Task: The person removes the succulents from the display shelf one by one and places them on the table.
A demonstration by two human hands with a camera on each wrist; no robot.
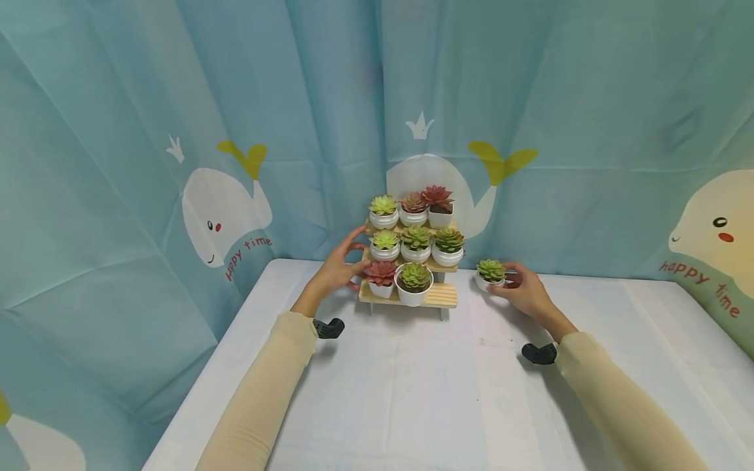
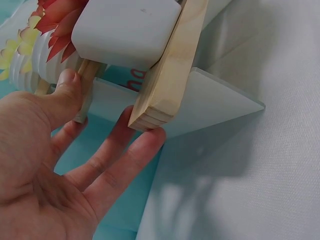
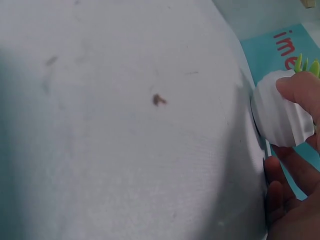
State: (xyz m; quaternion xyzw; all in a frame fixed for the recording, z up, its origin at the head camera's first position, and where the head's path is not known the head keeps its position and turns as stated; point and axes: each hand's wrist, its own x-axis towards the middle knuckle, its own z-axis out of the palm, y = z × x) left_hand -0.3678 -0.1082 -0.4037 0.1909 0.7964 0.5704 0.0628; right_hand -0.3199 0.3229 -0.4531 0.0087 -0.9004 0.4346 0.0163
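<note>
Pot (image 1: 490,279), 3 o'clock of stand (image 1: 443,296): likely light, stiff; grasp sides. Right hand (image 1: 526,292) pinches it; left hand (image 1: 334,270): fingers spread.

You face a blue curtain (image 1: 336,91) with white whales (image 1: 230,206) and red words (image 1: 702,279). Below it, you have a white tabletop (image 1: 424,392).

left sleeve (image 1: 256,399): long, plain pale beige, creased | right sleeve (image 1: 624,402): same beige | my left wrist camera (image 1: 328,328): small, black, bent shape, dotted front | my right wrist camera (image 1: 538,354): black match | my left hand (image 1: 334,269), right hand (image 1: 527,291): bare
</note>
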